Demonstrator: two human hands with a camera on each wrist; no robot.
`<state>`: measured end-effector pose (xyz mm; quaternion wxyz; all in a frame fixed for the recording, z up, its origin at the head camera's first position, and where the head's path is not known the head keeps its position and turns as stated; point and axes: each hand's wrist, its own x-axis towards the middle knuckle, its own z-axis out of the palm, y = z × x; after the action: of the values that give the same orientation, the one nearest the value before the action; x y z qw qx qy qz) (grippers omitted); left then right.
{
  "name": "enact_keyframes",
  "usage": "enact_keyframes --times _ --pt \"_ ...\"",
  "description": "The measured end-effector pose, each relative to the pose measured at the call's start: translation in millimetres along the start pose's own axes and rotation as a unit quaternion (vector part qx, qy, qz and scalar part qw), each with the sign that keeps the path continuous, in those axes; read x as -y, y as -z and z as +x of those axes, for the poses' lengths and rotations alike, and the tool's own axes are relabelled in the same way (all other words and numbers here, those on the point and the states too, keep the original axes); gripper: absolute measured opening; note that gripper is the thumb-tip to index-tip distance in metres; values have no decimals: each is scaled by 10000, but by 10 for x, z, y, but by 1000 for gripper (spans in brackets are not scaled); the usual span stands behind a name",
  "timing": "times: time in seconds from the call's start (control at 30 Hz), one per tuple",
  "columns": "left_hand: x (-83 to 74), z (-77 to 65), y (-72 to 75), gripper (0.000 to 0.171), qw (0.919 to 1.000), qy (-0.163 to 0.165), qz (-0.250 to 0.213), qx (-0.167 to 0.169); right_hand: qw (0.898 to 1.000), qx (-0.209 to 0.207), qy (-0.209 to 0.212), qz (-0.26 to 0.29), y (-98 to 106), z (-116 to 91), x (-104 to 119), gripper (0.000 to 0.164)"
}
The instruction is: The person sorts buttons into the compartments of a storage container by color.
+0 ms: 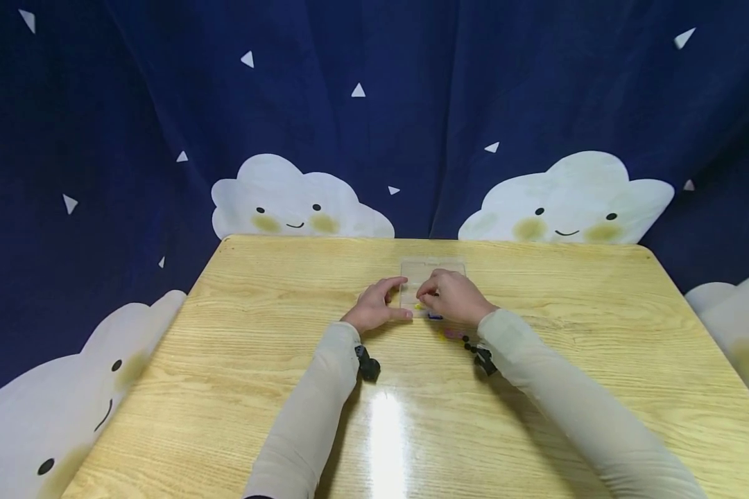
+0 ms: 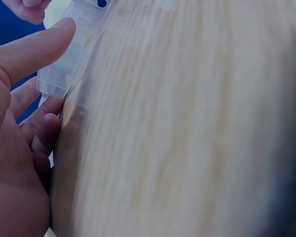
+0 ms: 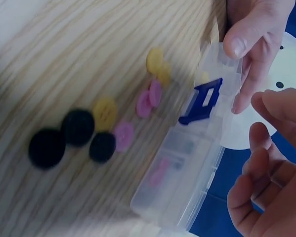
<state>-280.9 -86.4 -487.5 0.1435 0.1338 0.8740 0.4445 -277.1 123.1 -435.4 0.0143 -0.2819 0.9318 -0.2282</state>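
A clear plastic compartment box (image 1: 412, 269) with a dark blue clasp (image 3: 203, 102) lies on the table. Straight fingers and thumb of my left hand (image 1: 374, 306) touch its left end, spread apart. Over the box hovers my right hand (image 1: 454, 296), fingers loosely bent; the right wrist view shows nothing between its fingertips. Something pink (image 3: 160, 172) shows through one compartment, and a small yellow piece (image 3: 205, 77) lies near the left thumb. Beside the box are loose buttons: black ones (image 3: 78, 127), yellow ones (image 3: 105, 113) and pink ones (image 3: 124, 136).
The wooden table (image 1: 274, 388) extends around both forearms. Behind its far edge hangs a dark blue curtain (image 1: 412, 125) with white clouds (image 1: 299, 197). A black wrist camera (image 1: 368, 365) sits on the left wrist, another (image 1: 485, 360) on the right.
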Motion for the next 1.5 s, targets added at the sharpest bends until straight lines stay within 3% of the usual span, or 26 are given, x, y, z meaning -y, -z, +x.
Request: enact_keyframes --times 0.57,0.87,1.13,1.5 --pt "-6 1 8 77 10000 55 1 -26 9993 -335 -24 -133 290 -314 -178 16" --pt "-10 18 -62 77 9999 -53 -45 95 9985 -259 -12 -484 431 -686 -282 12" --pt "11 -13 -10 77 10000 56 -24 -2 9986 13 66 -524 323 -816 -305 13" --pt "0 -3 -14 78 10000 51 -14 12 9986 115 72 -504 147 -829 -263 18"
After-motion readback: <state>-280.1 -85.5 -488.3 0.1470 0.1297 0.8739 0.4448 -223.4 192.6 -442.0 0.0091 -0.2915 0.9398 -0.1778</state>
